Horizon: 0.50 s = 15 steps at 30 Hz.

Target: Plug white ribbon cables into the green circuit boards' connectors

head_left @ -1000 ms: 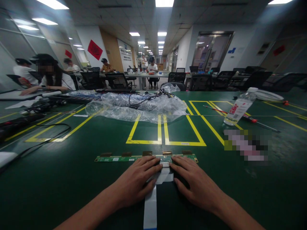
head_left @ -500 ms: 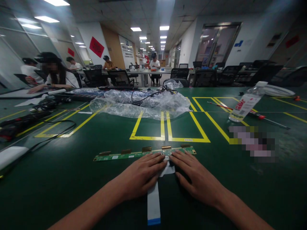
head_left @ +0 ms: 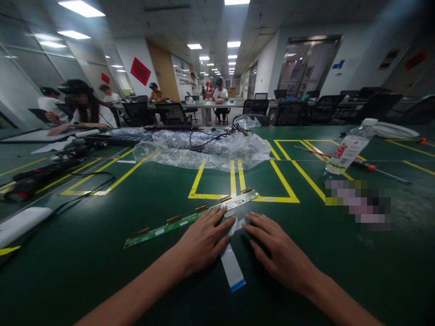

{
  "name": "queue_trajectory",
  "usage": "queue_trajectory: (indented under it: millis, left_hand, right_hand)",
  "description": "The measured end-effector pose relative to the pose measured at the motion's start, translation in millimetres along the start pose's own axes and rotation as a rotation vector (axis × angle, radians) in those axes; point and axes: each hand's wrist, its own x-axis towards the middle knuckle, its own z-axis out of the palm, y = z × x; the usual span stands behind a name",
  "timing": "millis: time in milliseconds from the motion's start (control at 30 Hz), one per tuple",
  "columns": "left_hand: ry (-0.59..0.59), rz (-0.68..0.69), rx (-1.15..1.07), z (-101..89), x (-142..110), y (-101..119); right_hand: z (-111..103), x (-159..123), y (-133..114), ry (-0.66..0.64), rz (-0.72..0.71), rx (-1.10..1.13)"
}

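A long, narrow green circuit board (head_left: 159, 232) lies slanted on the green table, its right end farther from me. Several brownish-gold tabs stick out along its far edge. My left hand (head_left: 205, 237) rests flat with fingers stretched over the near edge of the board, right of its middle. From beneath those fingertips a white flat ribbon cable (head_left: 233, 268) runs toward me and ends in a blue strip. My right hand (head_left: 280, 249) lies open on the table, its fingertips beside the cable's upper part and apart from the board.
Clear plastic wrap (head_left: 210, 151) with black cables lies across the table's far side. To the right stand a tilted-looking bottle (head_left: 350, 147) and a screwdriver (head_left: 384, 172). Black equipment (head_left: 44, 179) and a white object (head_left: 25, 222) lie left. A person (head_left: 84, 106) sits at far left.
The board has turned, its right end swinging away and its left end coming nearer. The ribbon cable's blue end has swung to the right. My right fingers have come off the board.
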Motion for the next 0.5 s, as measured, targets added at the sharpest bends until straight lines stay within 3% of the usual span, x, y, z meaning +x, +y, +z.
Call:
queue_trajectory:
  millis: [167, 367, 500]
  left_hand:
    - [-0.007, -0.133, 0.042, -2.2, -3, -17]
    - [-0.02, -0.627, 0.201, -25.6, -33, -95]
    - [-0.014, -0.713, 0.224, -37.8, -48, -127]
  right_hand:
    - [-5, 1, 10, 0.019, 0.072, -0.017]
    - [-10, 1, 20, 0.051, 0.103, 0.015]
    - [-9, 2, 18, 0.049, 0.116, 0.03]
